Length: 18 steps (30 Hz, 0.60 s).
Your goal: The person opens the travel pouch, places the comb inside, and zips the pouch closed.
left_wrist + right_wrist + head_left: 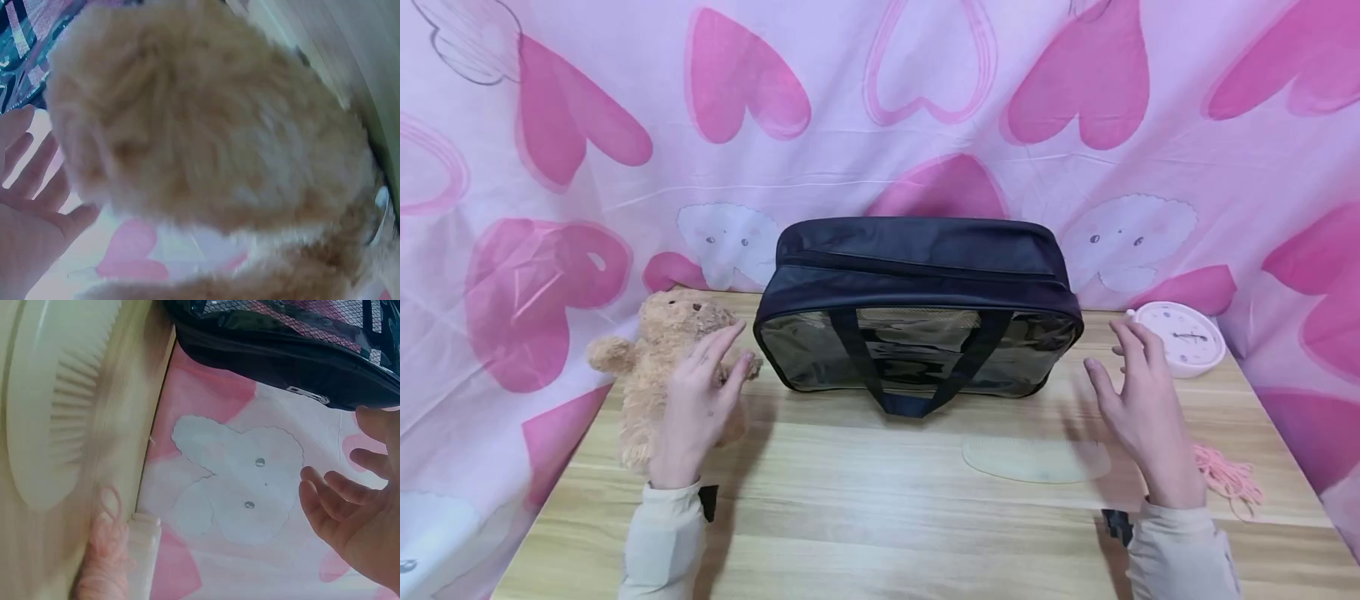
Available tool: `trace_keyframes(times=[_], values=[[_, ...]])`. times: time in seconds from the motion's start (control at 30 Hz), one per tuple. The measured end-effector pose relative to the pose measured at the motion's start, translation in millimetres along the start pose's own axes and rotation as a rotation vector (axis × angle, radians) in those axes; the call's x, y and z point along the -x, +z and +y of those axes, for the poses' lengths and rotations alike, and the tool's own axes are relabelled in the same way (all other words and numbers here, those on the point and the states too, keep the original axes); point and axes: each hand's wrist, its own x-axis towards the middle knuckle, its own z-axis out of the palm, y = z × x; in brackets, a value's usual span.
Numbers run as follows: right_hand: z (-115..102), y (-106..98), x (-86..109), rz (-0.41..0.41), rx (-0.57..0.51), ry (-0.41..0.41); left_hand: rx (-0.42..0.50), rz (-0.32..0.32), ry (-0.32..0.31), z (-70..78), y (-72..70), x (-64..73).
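A black bag [917, 267] with clear panels and a strap handle stands at the back middle of the table, between the two hands. My left hand [696, 408] hovers over a fluffy tan teddy bear [651, 375], fingers spread and holding nothing. The bear's fur [206, 125] fills much of the left wrist view, beside that hand. To the bag's right, my right hand [1142, 408] is raised with fingers loosely bent and nothing in them. A pale translucent comb [1037, 460] lies in front of the bag, left of the right hand.
A round pink-rimmed clock [1180, 337] sits at the back right. A bundle of pink cord [1228, 475] lies right of the right wrist. Behind the wooden table [850, 517] hangs a pink heart-patterned cloth [835, 167].
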Motion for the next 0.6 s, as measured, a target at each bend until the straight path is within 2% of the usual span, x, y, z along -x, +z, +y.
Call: trace_keyframes(times=[0.17, 0.27, 0.6], values=[[2.2, 6.2, -0.1, 0.006, -0.06, 0.015, 0.231, 0.016, -0.08, 7.3, 9.4, 0.1], [4.2, 9.6, -0.6, 0.016, -0.096, 0.013, 0.325, 0.034, -0.113, 10.5, 13.6, 0.0], [9.2, 14.2, -14.7, -0.025, -0.138, 0.043, 0.307, 0.073, -0.169, 11.9, 21.5, 0.5]])
